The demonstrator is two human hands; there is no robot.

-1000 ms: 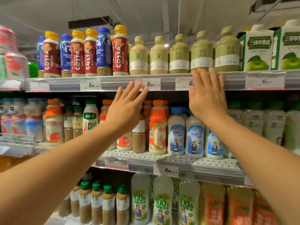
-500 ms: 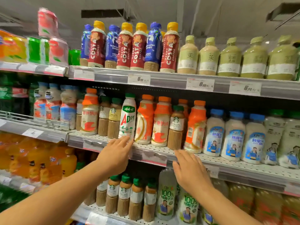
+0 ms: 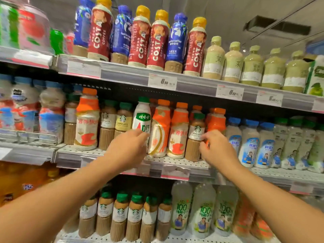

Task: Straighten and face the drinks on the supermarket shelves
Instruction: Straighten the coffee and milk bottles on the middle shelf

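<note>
- One head-worn wide-angle view, facing the drink shelves straight on, close, within arm's reach
- It sits level with the middle shelf (image 3: 175, 161), tipping up to the top shelf (image 3: 122, 74) and down on the bottom row
- Both forearms enter from the lower corners
- Edges bend and blur

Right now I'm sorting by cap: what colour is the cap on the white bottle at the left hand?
Green, on the white bottle; head view.

Red Costa bottles (image 3: 140, 39) have yellow caps, with blue bottles (image 3: 176, 41) between them; the AD bottle (image 3: 142, 116) is white with a green cap, beside orange-and-white bottles (image 3: 178, 127)
</note>
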